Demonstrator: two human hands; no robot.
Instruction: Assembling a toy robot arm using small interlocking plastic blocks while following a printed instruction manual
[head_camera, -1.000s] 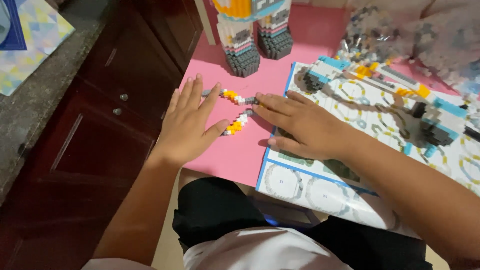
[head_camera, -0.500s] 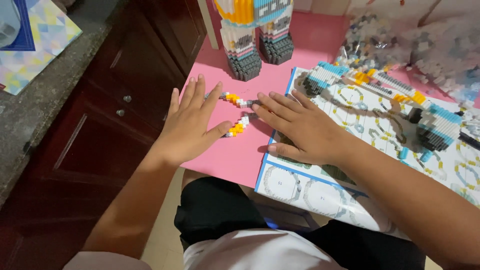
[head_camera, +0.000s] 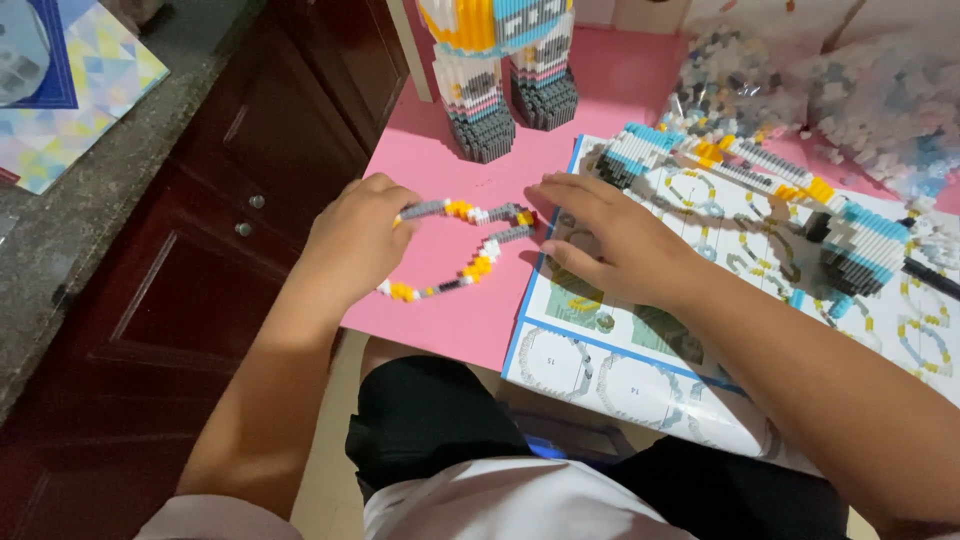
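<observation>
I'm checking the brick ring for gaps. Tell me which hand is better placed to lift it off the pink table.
Left. The left hand likely already touches the brick ring; the right hand lies flat on the instruction sheet.

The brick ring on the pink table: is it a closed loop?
No: the brick ring is open at its left, by the left hand.

A brick ring (head_camera: 465, 250) is lying on the counter (head_camera: 470, 310) between the left hand (head_camera: 355, 240) and right hand (head_camera: 605, 240). A brick figure (head_camera: 500, 80) is standing behind it, and an instruction sheet (head_camera: 640, 370) is lying to its right.
</observation>
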